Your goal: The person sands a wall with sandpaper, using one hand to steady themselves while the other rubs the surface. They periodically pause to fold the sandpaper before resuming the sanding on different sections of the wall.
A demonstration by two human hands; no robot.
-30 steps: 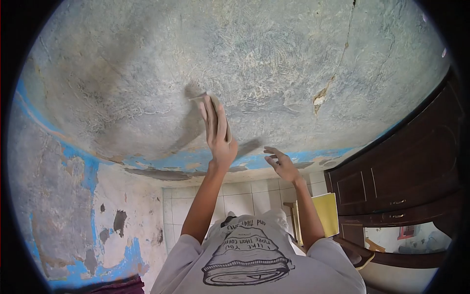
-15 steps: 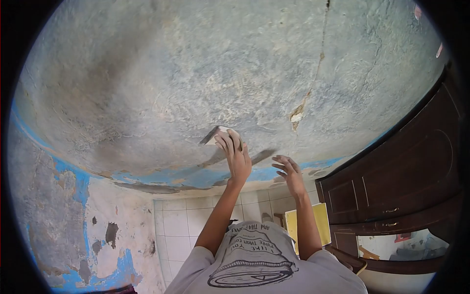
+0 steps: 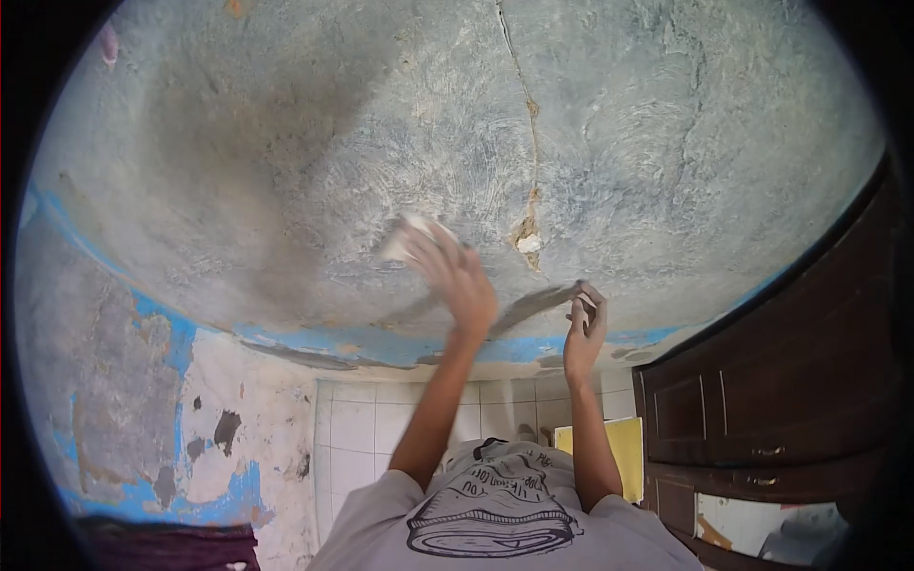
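Observation:
My left hand (image 3: 455, 278), blurred by motion, presses a folded piece of sandpaper (image 3: 402, 240) flat against the grey plaster wall (image 3: 362, 171). The sheet's pale side shows beyond my fingertips; the rest is hidden under the hand. Lower and to the right, my right hand (image 3: 586, 328) is raised by the wall with its fingers loosely bent and apart, holding nothing. Its fingertips are at or very near the surface. Between and above the hands, a crack runs down the wall to a chipped hole (image 3: 527, 243) with a white spot in it.
Blue paint remains (image 3: 381, 344) along the wall's lower edge. A dark wooden cabinet (image 3: 762, 381) stands on the right, with a yellow panel (image 3: 624, 447) beside it. Peeling wall (image 3: 243, 419) and dark purple cloth (image 3: 171, 547) are at left. White tiles (image 3: 354, 423) cover the floor.
The view has shifted, so the crack sits further left. My left hand has moved the sandpaper over the wall. My right hand has come nearer the wall, its spread fingers now bent.

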